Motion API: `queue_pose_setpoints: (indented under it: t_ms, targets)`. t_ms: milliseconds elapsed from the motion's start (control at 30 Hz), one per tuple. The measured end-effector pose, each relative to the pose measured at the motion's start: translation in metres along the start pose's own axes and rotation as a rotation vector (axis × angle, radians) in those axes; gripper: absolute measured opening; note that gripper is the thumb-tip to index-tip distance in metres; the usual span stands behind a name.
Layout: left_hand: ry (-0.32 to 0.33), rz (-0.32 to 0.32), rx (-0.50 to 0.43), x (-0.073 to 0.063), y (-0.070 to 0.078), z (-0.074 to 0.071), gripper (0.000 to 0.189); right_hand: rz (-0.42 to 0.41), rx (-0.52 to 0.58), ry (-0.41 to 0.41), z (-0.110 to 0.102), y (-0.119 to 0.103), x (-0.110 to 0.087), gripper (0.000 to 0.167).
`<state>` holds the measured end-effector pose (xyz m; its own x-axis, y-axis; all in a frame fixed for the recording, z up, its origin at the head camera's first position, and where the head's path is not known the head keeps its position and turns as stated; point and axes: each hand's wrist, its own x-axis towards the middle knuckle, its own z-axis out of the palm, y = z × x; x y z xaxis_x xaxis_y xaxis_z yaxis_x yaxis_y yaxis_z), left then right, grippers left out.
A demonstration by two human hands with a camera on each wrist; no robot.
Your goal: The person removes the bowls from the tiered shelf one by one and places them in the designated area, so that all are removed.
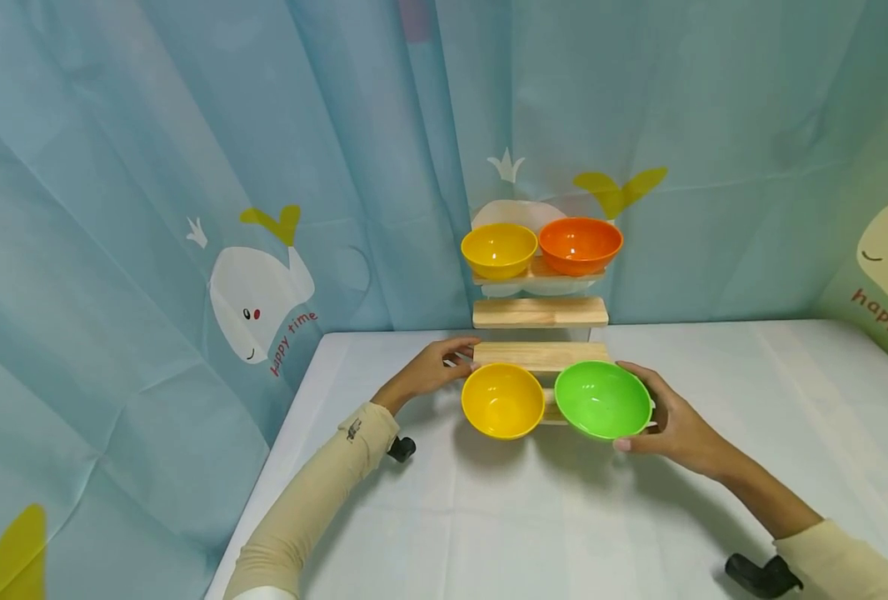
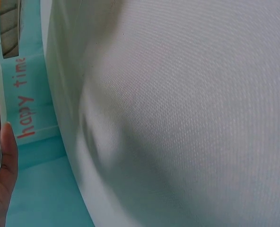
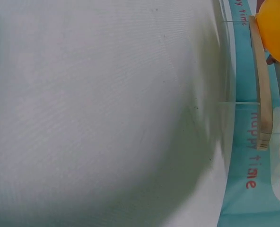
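Observation:
At the right end of the rack's lowest tier, my right hand (image 1: 680,429) grips a green bowl (image 1: 603,400) by its right side, thumb at the near rim and fingers at the far rim. A yellow bowl (image 1: 502,402) sits left of it. My left hand (image 1: 432,367) holds the left end of a wooden slat on the tiered rack (image 1: 540,357), close beside that yellow bowl. Part of the left hand (image 2: 5,165) shows at the edge of the left wrist view. The right wrist view catches the yellow bowl (image 3: 275,33) and a sliver of the green one.
On the top tier stand another yellow bowl (image 1: 499,250) and an orange bowl (image 1: 581,246). Between the tiers with bowls is a bare slat (image 1: 540,312). The rack stands on a white-covered table (image 1: 519,517), against a blue printed curtain (image 1: 384,167).

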<state>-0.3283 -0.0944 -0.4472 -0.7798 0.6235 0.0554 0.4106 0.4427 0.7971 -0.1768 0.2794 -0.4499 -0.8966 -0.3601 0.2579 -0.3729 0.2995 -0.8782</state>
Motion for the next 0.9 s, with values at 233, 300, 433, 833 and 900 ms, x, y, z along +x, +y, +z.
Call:
queue_pose_setpoints:
  t_ms: [233,300,433,833,900]
  targets:
    - [-0.006,0.002,-0.008,0.0005,-0.0004,-0.0005,0.051,-0.008,-0.005,0.002,-0.0022,-0.0021,-0.001,0.1]
    - [-0.007,0.002,-0.009,0.0006,-0.0005,-0.0004,0.051,-0.01,-0.011,0.005,-0.0031,-0.002,-0.0015,0.1]
    - [-0.005,0.005,0.0,0.0006,0.0001,0.0001,0.051,-0.014,-0.015,0.009,-0.0048,-0.0025,-0.0027,0.1]
    - [-0.002,-0.025,-0.005,-0.0006,0.0018,0.0002,0.052,-0.024,-0.039,0.024,-0.0073,-0.0091,-0.0059,0.101]
    - [-0.002,-0.033,-0.008,-0.001,0.0028,-0.0001,0.052,-0.027,-0.041,0.026,-0.0077,-0.01,-0.0065,0.101]
